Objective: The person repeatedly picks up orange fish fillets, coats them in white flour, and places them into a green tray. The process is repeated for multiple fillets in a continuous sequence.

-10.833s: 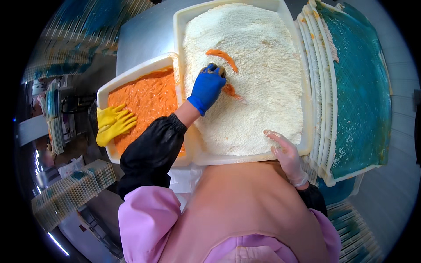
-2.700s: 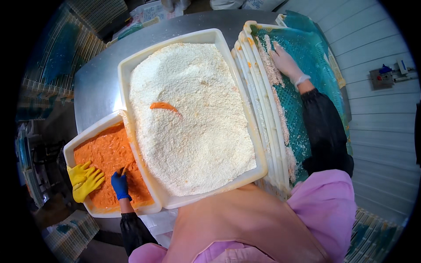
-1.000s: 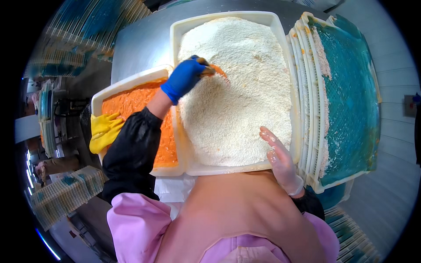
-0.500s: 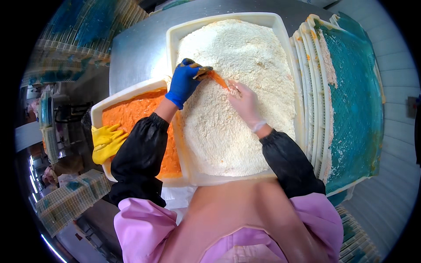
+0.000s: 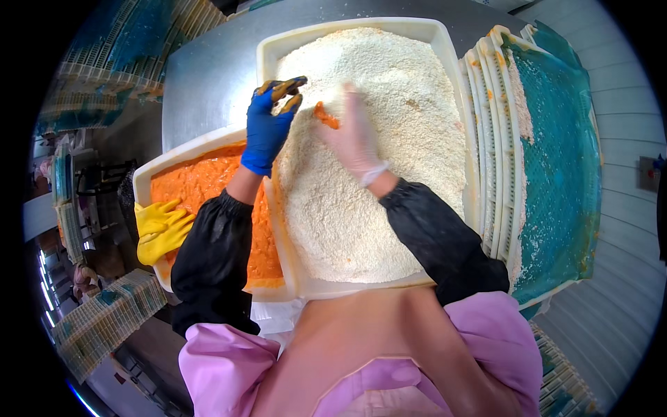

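My left hand (image 5: 268,126), in a blue glove with orange-brown smears on the fingertips, hovers over the left side of a bed of pale crumbs (image 5: 375,229). Its thumb and fingers are apart, holding nothing. A small orange batter-coated piece (image 5: 325,116) sits on the crumbs, partly hidden beside the thumb side of my right hand (image 5: 353,139). That hand wears a thin clear glove; its fingers stretch out over the crumbs, blurred at the tips. The crumbs fill a large white tub (image 5: 266,66).
A smaller white tub (image 5: 142,182) of orange batter (image 5: 201,170) adjoins at left, a yellow rubber glove (image 5: 163,229) over its edge. Stacked white trays (image 5: 495,153) with teal mesh (image 5: 563,167) stand at right. A metal table (image 5: 208,83) lies beneath.
My left hand has let go of the orange piece and opened, shifting left. My right hand has moved left and up, next to the piece, which now sits on the crumbs.
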`<state>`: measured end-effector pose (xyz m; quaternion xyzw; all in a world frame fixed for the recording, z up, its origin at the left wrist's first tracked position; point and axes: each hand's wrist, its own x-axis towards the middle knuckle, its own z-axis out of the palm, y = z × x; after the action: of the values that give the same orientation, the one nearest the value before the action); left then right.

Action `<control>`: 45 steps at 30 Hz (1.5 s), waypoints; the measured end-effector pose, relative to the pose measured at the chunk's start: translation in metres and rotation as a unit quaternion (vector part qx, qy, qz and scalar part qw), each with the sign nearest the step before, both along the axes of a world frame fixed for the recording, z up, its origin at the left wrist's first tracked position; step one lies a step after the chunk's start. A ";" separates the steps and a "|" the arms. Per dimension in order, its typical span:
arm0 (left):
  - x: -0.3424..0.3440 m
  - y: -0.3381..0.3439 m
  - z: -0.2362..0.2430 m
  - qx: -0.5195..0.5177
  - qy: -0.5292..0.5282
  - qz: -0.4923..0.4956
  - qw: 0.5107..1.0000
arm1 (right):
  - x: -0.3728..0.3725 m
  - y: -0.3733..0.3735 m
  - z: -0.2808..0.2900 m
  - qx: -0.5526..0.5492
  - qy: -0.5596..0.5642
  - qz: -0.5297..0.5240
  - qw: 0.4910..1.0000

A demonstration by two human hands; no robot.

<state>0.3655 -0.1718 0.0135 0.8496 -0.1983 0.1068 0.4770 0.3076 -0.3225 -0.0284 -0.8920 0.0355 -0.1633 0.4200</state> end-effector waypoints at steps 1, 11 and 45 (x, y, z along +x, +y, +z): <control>-0.002 0.007 0.000 -0.003 0.000 -0.001 1.000 | 0.002 0.007 0.009 -0.010 0.011 0.028 0.999; -0.041 0.049 -0.011 -0.060 0.073 0.018 0.995 | -0.018 -0.017 -0.013 0.173 0.194 0.115 0.959; -0.136 0.096 0.014 0.154 0.045 0.031 0.987 | 0.002 -0.390 0.082 -0.206 0.128 -0.119 0.963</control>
<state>0.2299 -0.0760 0.0278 0.9225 -0.1642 0.0517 0.3454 0.3094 -0.7124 0.0535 -0.9620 0.1602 -0.1005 0.1968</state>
